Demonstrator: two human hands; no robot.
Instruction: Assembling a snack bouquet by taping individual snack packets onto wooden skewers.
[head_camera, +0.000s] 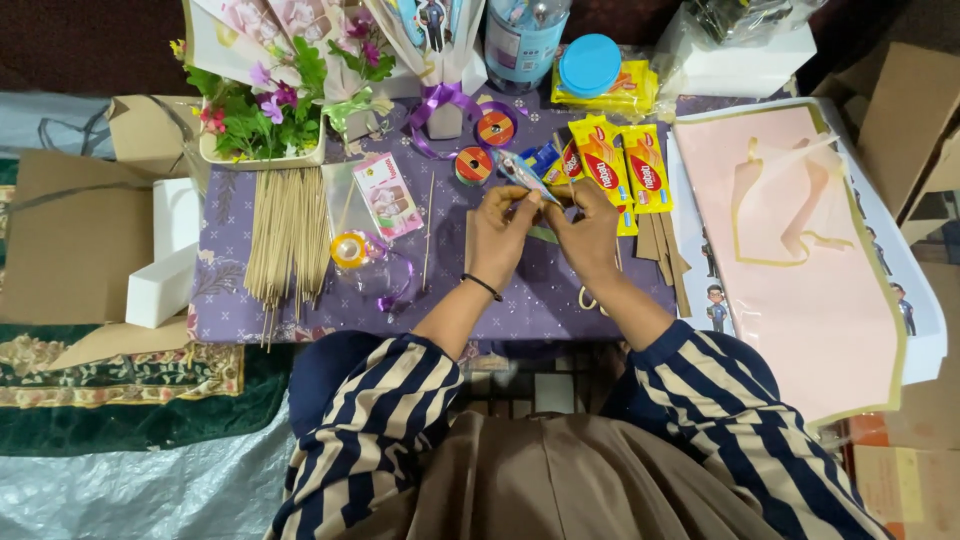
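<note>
Purple patterned cloth is spread over the low tabletop (250, 310), which is set on a floor covered by a green patterned rug (130, 400) and a sheet of clear plastic (150, 490). Flattened brown cardboard (70, 230) is laid at the left, and more is stacked at the right edge.

A small blue-and-silver wrapped packet (525, 176) is held above the middle of the tabletop, pinched at once by the fingertips of the left hand (500, 232) and the right hand (585, 232); both hands are closed on it. A thin wooden stick appears to be held with it, though this cannot be told for sure.

A bundle of thin wooden sticks (288, 235) is laid at the left, beside a roll of yellow tape (349, 249) and a curl of purple ribbon (395, 285). Yellow snack packets with red labels (625, 165) are lined up just beyond the hands. A pale pink wrapping sheet with a gold edge (800, 260) is spread at the right. A white planter of purple and pink artificial flowers (262, 120) is placed at the far left corner.
</note>
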